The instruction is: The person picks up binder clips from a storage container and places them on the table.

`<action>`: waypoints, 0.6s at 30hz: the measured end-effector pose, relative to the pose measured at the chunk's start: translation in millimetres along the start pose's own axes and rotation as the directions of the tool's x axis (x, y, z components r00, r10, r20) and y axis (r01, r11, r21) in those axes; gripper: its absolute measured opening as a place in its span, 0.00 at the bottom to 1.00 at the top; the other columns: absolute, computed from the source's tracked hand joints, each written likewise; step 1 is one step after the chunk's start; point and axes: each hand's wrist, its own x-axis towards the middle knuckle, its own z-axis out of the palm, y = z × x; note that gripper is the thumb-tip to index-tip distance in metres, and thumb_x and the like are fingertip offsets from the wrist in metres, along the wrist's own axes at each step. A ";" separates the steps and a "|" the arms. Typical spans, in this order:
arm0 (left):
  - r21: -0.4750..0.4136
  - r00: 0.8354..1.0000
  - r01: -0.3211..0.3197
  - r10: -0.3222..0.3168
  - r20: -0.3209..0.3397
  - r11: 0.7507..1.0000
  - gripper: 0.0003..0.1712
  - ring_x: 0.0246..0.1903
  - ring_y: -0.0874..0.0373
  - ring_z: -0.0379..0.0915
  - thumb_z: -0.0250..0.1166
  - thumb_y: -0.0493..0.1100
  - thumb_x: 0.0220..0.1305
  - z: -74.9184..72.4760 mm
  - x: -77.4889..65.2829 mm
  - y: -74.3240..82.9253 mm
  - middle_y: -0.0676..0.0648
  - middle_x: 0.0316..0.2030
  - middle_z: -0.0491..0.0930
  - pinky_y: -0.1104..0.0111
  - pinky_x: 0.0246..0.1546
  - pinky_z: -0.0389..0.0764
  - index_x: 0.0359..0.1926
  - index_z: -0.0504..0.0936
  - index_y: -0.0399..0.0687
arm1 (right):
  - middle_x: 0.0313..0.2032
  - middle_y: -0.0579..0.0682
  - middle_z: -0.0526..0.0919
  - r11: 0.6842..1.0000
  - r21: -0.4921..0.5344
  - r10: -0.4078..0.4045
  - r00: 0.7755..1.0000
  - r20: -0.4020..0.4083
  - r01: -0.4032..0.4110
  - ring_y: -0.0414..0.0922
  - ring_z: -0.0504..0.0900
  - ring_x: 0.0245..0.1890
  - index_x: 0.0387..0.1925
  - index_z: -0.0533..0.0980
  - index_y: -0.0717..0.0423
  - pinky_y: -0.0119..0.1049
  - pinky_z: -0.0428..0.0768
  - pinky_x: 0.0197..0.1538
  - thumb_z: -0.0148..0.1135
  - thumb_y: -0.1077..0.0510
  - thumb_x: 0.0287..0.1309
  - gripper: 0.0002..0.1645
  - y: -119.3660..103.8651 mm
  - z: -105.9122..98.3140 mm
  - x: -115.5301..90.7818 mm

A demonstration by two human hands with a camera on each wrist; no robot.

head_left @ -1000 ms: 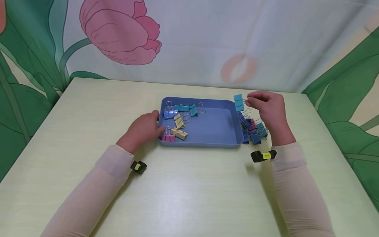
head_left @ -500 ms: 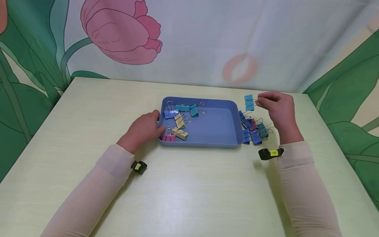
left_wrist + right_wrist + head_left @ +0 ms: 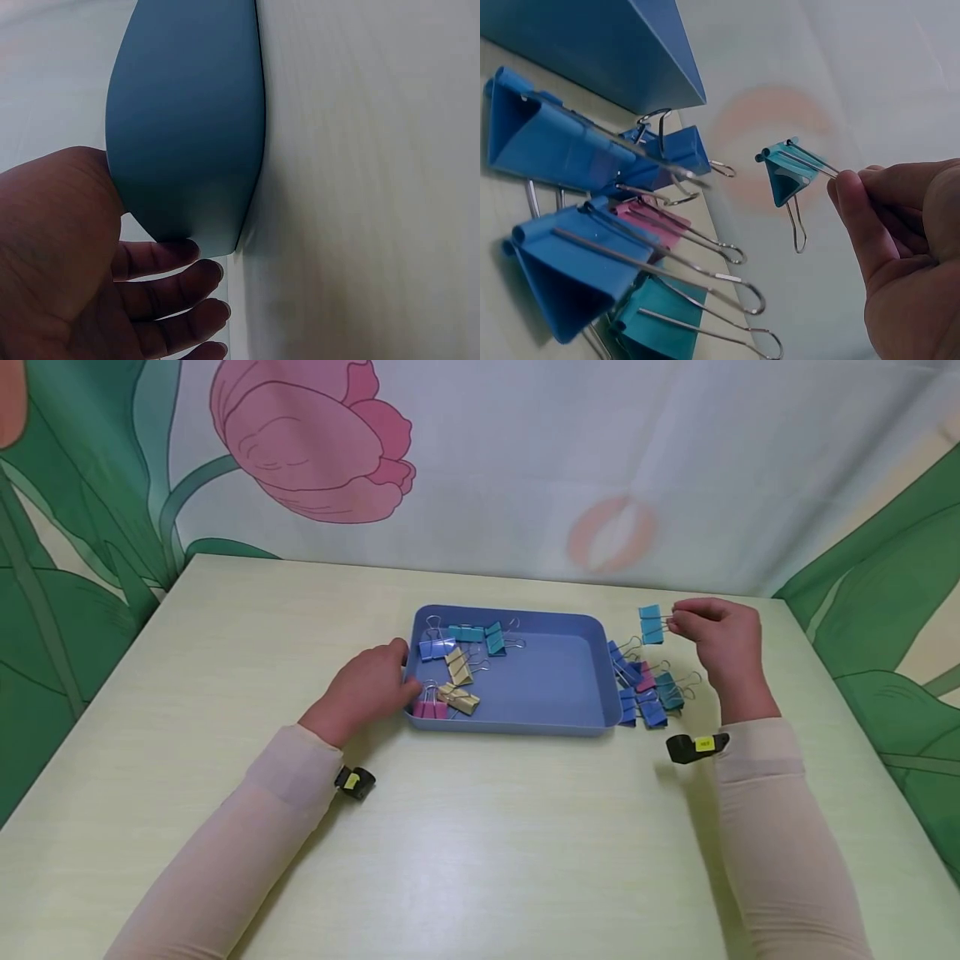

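Note:
In the head view, my right hand (image 3: 729,639) pinches a turquoise binder clip (image 3: 652,625) by a wire handle, right of the blue tray (image 3: 525,727). The right wrist view shows this clip (image 3: 786,174) held up off the table, its other wire handle hanging down. My left hand (image 3: 365,687) holds the tray's left end, with the thumb at the rim. Its fingers (image 3: 176,289) bend around the tray's outer wall in the left wrist view, where the thumb is hidden. Inside the tray, several blue, teal, gold and pink binder clips (image 3: 459,697) lie toward the left.
Against the tray's right side lies a pile of blue, teal and pink binder clips (image 3: 651,710), just below my right hand. The pale table (image 3: 480,843) ends at the back before a printed cloth (image 3: 510,468). Black wrist straps (image 3: 693,748) sit on both wrists.
My right hand has carried the turquoise binder clip to the right, from over the tray's back right corner to beyond the tray. The left hand has stayed on the tray.

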 end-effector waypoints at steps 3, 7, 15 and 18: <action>-0.002 1.000 0.003 -0.003 0.004 1.000 0.25 0.36 0.49 0.73 0.57 0.48 0.63 -0.3 -0.2 0.7 0.38 0.42 0.79 0.58 0.42 0.78 0.54 0.69 0.33 | 0.40 0.40 0.81 1.000 -0.024 0.016 1.000 -0.004 -0.016 0.30 0.84 0.36 0.54 0.78 0.60 0.22 0.78 0.46 0.62 0.52 0.61 0.23 3.0 -2.0 2.1; -0.002 1.000 0.001 -0.001 0.002 1.000 0.25 0.36 0.49 0.73 0.56 0.48 0.63 -0.4 -0.1 1.1 0.38 0.43 0.79 0.58 0.43 0.78 0.54 0.69 0.33 | 0.41 0.41 0.80 0.997 -0.065 0.037 0.999 -0.004 -0.037 0.29 0.84 0.36 0.55 0.77 0.59 0.24 0.78 0.48 0.60 0.51 0.63 0.23 7.0 -3.7 3.4; 0.001 1.000 0.000 0.000 0.005 1.000 0.26 0.36 0.49 0.74 0.56 0.48 0.63 -1.1 -0.6 0.9 0.37 0.44 0.80 0.57 0.44 0.79 0.54 0.68 0.33 | 0.47 0.47 0.79 0.983 -0.162 0.089 0.996 0.010 -0.086 0.30 0.84 0.37 0.59 0.75 0.60 0.32 0.78 0.53 0.57 0.50 0.65 0.25 16.0 -4.6 7.8; -0.004 1.000 0.005 -0.005 0.010 1.000 0.26 0.38 0.49 0.74 0.56 0.48 0.63 -0.9 -0.6 0.7 0.37 0.46 0.80 0.57 0.46 0.79 0.55 0.68 0.33 | 0.52 0.52 0.78 0.974 -0.198 0.120 0.993 0.012 -0.115 0.34 0.84 0.41 0.60 0.74 0.59 0.36 0.77 0.56 0.56 0.51 0.66 0.25 17.8 -4.4 8.6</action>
